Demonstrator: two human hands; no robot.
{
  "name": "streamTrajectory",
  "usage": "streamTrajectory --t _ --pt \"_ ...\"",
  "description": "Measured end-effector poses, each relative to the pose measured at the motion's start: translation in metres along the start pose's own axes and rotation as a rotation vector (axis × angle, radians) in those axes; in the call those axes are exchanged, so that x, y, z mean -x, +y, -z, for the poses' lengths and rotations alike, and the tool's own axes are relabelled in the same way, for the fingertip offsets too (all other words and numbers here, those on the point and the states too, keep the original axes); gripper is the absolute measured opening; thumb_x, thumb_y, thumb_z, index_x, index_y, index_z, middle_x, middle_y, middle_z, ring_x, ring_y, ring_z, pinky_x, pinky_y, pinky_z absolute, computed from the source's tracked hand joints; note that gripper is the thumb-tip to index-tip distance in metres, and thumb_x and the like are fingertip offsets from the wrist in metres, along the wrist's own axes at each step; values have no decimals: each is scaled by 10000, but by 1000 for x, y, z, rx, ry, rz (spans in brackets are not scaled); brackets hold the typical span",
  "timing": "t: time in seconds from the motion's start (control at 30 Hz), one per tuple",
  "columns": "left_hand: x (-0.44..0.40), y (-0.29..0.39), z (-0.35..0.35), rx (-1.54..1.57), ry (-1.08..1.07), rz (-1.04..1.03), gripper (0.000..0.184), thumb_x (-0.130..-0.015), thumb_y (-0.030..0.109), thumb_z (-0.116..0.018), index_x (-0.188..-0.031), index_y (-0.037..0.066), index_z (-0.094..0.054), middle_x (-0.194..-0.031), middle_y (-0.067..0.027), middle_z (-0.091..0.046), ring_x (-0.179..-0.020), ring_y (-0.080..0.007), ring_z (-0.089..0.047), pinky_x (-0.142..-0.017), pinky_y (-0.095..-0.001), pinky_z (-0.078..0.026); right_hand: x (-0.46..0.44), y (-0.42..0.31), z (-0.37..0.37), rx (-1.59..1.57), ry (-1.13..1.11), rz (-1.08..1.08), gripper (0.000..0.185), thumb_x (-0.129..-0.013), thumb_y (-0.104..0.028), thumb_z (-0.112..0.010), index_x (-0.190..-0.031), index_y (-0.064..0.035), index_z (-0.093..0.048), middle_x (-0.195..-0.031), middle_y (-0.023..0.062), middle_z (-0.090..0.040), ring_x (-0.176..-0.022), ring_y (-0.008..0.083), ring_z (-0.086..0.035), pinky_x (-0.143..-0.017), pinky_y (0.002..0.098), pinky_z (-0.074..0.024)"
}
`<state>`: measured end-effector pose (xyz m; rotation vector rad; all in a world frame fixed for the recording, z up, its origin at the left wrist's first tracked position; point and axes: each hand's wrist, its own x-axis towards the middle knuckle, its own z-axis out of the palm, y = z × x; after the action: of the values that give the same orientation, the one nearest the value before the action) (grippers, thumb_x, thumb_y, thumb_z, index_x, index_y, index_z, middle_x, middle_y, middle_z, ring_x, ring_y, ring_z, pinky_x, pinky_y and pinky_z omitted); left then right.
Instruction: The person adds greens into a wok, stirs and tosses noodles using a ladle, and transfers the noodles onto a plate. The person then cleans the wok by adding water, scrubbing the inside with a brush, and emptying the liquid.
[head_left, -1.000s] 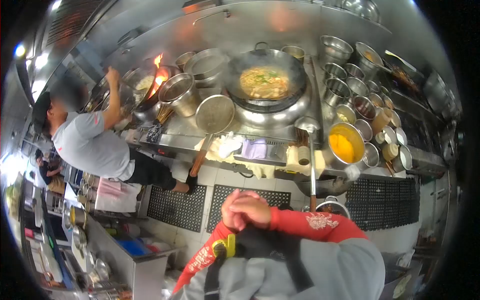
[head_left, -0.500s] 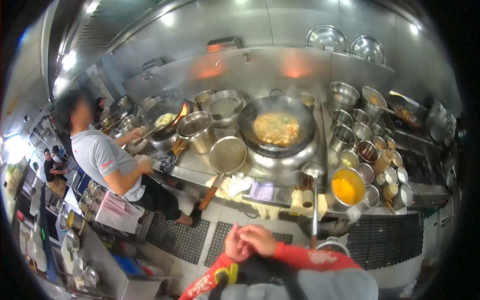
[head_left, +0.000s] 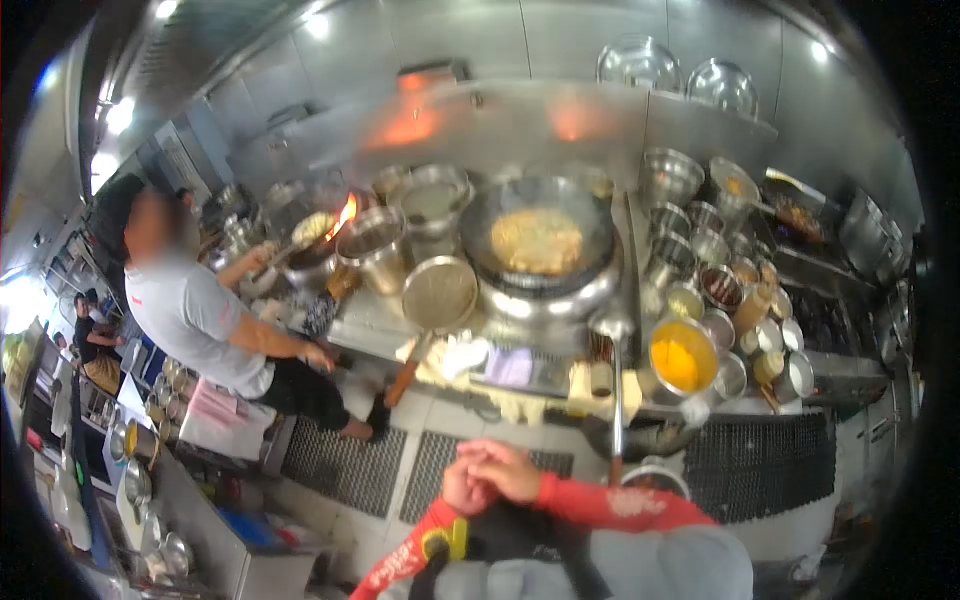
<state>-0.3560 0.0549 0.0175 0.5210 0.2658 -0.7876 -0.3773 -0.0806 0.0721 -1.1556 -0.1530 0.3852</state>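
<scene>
Resting together in front of the body, the left hand [head_left: 466, 486] and the right hand [head_left: 510, 472] overlap, the right partly covering the left; no tool shows in either. Blur and overlap keep me from telling whether the fingers are curled closed or lie loose. At 12 o'clock from them, well apart, the wok [head_left: 478, 232] sits on a steel stand [head_left: 545, 305], probably to keep its round base steady, with food [head_left: 537, 240] inside. At 11, the strainer [head_left: 440, 290] lies on the counter [head_left: 365, 325], its wooden handle jutting past the front edge, likely for easy reach. The ladle's [head_left: 617, 385] bowl sits at 1, its long handle likewise pointing outward. A purple cloth [head_left: 509, 366] lies at 12, presumably kept close for wiping or hot handles.
</scene>
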Motion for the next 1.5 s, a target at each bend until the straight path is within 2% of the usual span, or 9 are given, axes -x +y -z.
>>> streamTrajectory --t 0.1,0.2,0.23,0.3,0.73,0.8,0.9,1.03,1.5 --pt "13 5 -8 -3 -156 18 384 -875 260 -494 -1145 -6 -558 -1102 -150 -617 -1034 -247 -602 -897 -379 -493 1 3 -4 45 53 64 328 -913 -73 -512 -1233 -6 -533 -862 27 -610 -717 65 -572 -636 231 -489" --pt "9 -7 2 -41 -60 -93 393 -874 325 -490 -1055 -14 -570 -967 -142 -645 -664 -153 -624 -620 -277 -530 3 2 -6 61 47 111 317 -952 -112 -488 -1249 -7 -522 -806 54 -603 -668 96 -587 -625 237 -503" --pt "21 1 -25 -4 -221 -69 381 -870 287 -512 -1058 -39 -568 -999 -153 -638 -970 -232 -620 -887 -331 -485 7 -4 -4 -118 -9 -31 308 -963 -130 -470 -1235 -1 -532 -813 69 -611 -629 110 -586 -597 244 -501" --pt "34 0 -58 -36 25 -89 357 -863 322 -521 -967 -12 -595 -617 -103 -599 -520 -179 -582 -620 -295 -528 11 -9 -6 -232 -22 -76 324 -969 -168 -452 -1223 15 -536 -827 98 -613 -623 132 -591 -589 246 -498" --pt "41 3 -28 -54 -263 -120 255 -821 256 -567 -654 70 -514 -955 -181 -619 -1049 -284 -566 -940 -362 -430 6 0 -10 -112 -104 90 302 -921 -91 -433 -1117 66 -601 -929 122 -600 -791 177 -613 -644 268 -515" --pt "37 -1 -10 48 -374 -138 312 -822 252 -572 -585 143 -400 -590 -75 -547 -701 -193 -589 -766 -315 -464 5 -9 -11 -41 -110 105 268 -909 -52 -452 -1069 63 -634 -951 103 -606 -831 157 -618 -706 273 -508" --pt "45 -3 -60 -117 106 -187 287 -810 293 -554 -963 52 -580 -736 -63 -581 -712 -163 -570 -645 -255 -443 9 -16 -14 -70 -56 85 234 -894 -66 -505 -1032 50 -654 -914 98 -613 -817 148 -619 -749 258 -490" --pt "34 4 -11 -188 -249 -142 712 -768 340 -551 -1322 -63 -359 -1238 -228 -515 -1087 -290 -561 -923 -371 -459 4 9 -14 -144 -47 183 254 -902 -19 -462 -1066 95 -619 -928 116 -577 -845 169 -600 -795 266 -465" --pt "32 7 -28 -292 -216 -159 728 -721 338 -586 -1303 -44 -373 -1294 -280 -459 -1188 -391 -474 -1006 -440 -406 1 16 -13 -61 21 178 227 -892 -69 -527 -1045 36 -658 -866 56 -597 -614 83 -603 -558 200 -474"
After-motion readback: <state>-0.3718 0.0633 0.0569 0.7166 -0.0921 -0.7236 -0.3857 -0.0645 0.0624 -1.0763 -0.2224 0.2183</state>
